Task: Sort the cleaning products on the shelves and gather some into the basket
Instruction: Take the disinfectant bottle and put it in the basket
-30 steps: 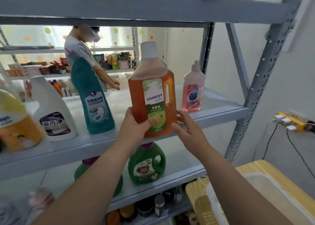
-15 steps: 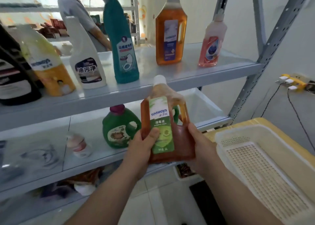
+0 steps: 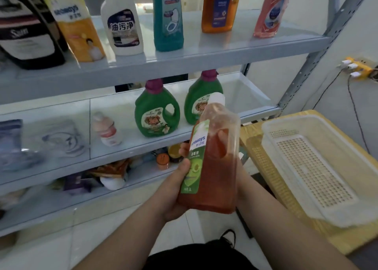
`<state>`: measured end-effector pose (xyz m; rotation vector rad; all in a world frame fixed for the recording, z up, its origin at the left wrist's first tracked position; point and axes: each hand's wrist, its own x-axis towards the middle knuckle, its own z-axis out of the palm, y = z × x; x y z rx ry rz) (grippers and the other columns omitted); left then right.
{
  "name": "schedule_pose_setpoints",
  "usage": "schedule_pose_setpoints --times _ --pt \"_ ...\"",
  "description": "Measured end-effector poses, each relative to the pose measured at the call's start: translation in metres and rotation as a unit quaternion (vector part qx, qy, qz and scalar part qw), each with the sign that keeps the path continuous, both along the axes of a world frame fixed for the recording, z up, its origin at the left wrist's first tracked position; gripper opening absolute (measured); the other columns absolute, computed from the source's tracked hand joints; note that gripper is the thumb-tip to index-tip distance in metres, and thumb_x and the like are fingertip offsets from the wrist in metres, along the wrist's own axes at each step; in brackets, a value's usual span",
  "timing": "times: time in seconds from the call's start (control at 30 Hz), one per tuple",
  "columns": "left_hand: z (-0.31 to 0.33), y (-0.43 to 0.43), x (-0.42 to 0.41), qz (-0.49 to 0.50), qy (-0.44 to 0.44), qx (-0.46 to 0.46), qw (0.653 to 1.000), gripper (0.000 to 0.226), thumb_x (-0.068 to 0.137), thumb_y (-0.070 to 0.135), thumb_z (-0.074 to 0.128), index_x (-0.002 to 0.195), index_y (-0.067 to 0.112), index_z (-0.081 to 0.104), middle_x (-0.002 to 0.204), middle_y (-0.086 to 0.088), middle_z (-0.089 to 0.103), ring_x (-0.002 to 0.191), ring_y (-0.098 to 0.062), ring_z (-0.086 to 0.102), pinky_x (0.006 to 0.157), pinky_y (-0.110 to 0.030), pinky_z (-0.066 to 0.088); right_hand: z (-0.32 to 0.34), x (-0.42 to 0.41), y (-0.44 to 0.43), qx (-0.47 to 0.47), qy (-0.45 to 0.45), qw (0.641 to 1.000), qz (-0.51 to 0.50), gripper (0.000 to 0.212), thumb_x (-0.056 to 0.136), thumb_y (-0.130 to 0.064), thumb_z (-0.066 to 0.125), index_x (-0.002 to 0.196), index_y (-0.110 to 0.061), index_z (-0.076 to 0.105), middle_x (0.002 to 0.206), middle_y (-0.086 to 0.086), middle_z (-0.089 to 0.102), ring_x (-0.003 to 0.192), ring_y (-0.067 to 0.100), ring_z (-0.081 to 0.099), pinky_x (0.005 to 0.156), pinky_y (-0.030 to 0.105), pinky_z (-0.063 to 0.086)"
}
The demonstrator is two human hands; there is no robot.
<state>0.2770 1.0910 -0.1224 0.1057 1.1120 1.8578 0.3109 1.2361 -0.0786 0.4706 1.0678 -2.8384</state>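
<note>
**Orange disinfectant bottle (image 3: 212, 159) gripped in both hands**

Hangs tilted in mid-air, white cap uppermost, in front of the middle shelf (image 3: 122, 149) and left of the white basket (image 3: 272, 139), apart from it. Clasped low on the labelled side by the left hand (image 3: 176, 190), thumb across the green label. Wrapped from behind by the right hand (image 3: 242, 175), fingers showing through the liquid. Behind the cap, two green detergent jugs (image 3: 156, 110) upright on that shelf. Under the basket, a yellow wooden table (image 3: 253, 135).
</note>
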Motion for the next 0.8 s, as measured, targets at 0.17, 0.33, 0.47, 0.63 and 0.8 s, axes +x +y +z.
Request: schedule_pose_setpoints --times 0.17,0.33,0.47,0.63,0.8 --pt "0.001 -0.023 -0.008 -0.026 0.129 -0.102 0.986 0.095 0.058 0.084 0.075 0.132 0.026 0.065 0.129 -0.004 0.071 0.116 -0.021 0.069 0.092 -0.039 0.060 -0.018 -0.014 0.001 0.157 0.061 0.986 -0.013 0.065 0.068 -0.031 0.087 0.118 -0.007 0.053 0.090 0.015 0.056 0.071 0.024 0.060 0.063 0.033 0.055" --pt "0.002 -0.038 -0.008 -0.065 0.274 -0.087 0.956 0.126 0.043 0.085 0.081 0.152 0.041 0.034 0.144 0.015 0.058 0.135 -0.009 0.053 0.107 -0.038 0.049 -0.037 -0.020 0.016 0.329 0.094 0.939 0.013 0.083 0.061 -0.038 0.098 0.119 -0.004 0.048 0.098 0.007 0.060 0.084 0.013 0.067 0.075 0.029 0.056" --pt "-0.004 -0.039 -0.004 -0.062 0.358 -0.088 0.927 0.118 0.055 0.057 0.092 0.153 0.052 0.027 0.152 0.019 0.043 0.142 -0.006 0.043 0.100 -0.032 0.054 -0.046 -0.011 0.029 0.392 0.169 0.904 0.013 0.090 0.072 -0.023 0.097 0.134 0.006 0.039 0.115 0.011 0.062 0.107 0.029 0.064 0.091 0.042 0.054" --pt "-0.011 -0.019 0.013 0.046 0.457 -0.178 0.870 0.086 0.068 0.044 0.086 0.138 0.063 0.039 0.133 0.028 0.053 0.123 0.000 0.056 0.091 -0.020 0.051 -0.032 0.003 0.037 0.453 0.118 0.882 -0.057 0.119 0.052 -0.047 0.101 0.149 -0.024 0.034 0.132 0.004 0.061 0.120 0.025 0.063 0.096 0.045 0.058" --pt "-0.017 0.020 0.030 0.180 0.320 -0.180 0.913 0.044 0.070 0.052 0.070 0.110 0.064 0.058 0.109 0.019 0.073 0.099 -0.003 0.070 0.078 -0.022 0.057 -0.018 0.007 0.068 0.494 0.022 0.868 -0.037 0.101 0.055 -0.058 0.092 0.139 -0.057 0.035 0.129 -0.024 0.058 0.113 0.006 0.063 0.084 0.028 0.060"
